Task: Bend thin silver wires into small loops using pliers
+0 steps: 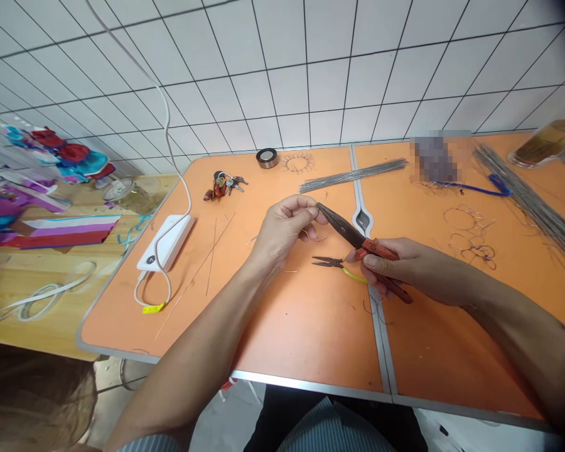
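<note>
I grip red pliers (343, 226) in my right hand (405, 260) above the orange table (306, 339), their tips at the pinched fingers of my left hand (285, 227), whose hold is too small to identify. Yellow-handled pliers (329, 262) lie below; a wire bundle (353, 176) rests beyond.

The pliers (341, 226) have long, dark, tapering jaws and red handles, held in the right hand (398, 267) above the table (306, 345). They slant, tip to the upper left at the fingertips of the left hand (285, 226), handles spread. A thin wire (320, 239) pokes from the left fingers, mostly hidden.
</note>
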A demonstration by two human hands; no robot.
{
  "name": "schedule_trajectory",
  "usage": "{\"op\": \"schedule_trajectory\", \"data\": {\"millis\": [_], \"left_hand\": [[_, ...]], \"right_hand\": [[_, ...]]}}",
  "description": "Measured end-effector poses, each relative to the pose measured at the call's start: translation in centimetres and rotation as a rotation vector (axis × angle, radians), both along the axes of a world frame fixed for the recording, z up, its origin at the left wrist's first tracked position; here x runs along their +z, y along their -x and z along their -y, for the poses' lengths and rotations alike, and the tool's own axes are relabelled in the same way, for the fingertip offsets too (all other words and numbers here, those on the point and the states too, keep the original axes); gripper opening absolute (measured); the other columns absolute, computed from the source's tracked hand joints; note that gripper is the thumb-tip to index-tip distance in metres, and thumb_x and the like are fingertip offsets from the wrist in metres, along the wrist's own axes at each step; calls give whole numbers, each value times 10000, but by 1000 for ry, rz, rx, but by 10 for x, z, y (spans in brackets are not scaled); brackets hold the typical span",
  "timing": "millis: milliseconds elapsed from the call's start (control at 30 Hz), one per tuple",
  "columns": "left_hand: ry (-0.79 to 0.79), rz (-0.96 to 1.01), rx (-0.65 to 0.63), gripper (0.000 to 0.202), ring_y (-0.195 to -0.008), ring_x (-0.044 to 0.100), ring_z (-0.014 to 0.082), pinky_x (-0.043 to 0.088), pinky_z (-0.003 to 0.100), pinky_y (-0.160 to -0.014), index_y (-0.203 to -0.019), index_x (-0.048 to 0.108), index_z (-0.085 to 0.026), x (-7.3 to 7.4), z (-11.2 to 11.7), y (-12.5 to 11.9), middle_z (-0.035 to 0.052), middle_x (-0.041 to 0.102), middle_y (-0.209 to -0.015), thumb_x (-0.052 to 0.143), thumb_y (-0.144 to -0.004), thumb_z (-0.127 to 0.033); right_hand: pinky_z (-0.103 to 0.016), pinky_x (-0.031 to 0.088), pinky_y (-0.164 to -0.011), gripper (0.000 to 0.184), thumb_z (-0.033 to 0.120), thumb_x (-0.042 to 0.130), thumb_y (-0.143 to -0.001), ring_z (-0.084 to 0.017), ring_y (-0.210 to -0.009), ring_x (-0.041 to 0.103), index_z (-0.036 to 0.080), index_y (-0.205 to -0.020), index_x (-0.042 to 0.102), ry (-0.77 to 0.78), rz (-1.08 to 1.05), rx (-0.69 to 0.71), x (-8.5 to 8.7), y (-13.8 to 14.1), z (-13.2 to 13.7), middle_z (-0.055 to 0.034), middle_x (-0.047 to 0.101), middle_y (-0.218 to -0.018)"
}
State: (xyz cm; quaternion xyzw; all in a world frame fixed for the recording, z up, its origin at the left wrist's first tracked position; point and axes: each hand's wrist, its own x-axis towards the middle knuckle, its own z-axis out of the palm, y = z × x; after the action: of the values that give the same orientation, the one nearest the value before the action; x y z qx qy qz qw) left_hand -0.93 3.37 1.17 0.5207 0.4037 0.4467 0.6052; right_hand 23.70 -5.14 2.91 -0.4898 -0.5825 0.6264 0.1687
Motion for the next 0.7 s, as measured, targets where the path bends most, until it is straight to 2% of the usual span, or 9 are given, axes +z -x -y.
{"op": "schedule_trajectory", "data": {"millis": [300, 433, 600, 700], "left_hand": [[-10, -17, 9, 162, -499, 628, 83, 433, 200, -483, -871, 711, -181, 0, -1, 0, 34, 820, -818, 797, -812, -305], [-27, -37, 18, 170, -494, 619, 81, 438, 204, -487, -857, 716, -172, 0, 0, 1, 40, 817, -806, 799, -820, -316], [-22, -52, 39, 163, -484, 605, 81, 424, 206, -481, -828, 708, -170, 0, 1, -1, 41, 805, -771, 795, -816, -307], [-28, -46, 46, 157, -490, 607, 80, 413, 202, -476, -829, 704, -173, 0, 1, -1, 37, 804, -776, 797, -824, -300]], "right_hand": [[-286, 370, -486, 447, 616, 610, -1043, -135, -527, 498, 230, -822, 560, -96, 168, -51, 2, -1, 3, 1, 592, -671], [-294, 353, -524, 436, 582, 552, -1074, -127, -537, 469, 232, -814, 541, -168, 207, -30, 1, 0, 3, 13, 583, -661], [-304, 357, -597, 335, 490, 545, -1063, -148, -626, 442, 246, -835, 520, -284, 365, -84, -2, 3, 5, 39, 510, -700], [-315, 376, -640, 316, 474, 537, -1067, -167, -689, 470, 250, -844, 523, -337, 399, -101, -4, 5, 6, 29, 529, -753]]}}
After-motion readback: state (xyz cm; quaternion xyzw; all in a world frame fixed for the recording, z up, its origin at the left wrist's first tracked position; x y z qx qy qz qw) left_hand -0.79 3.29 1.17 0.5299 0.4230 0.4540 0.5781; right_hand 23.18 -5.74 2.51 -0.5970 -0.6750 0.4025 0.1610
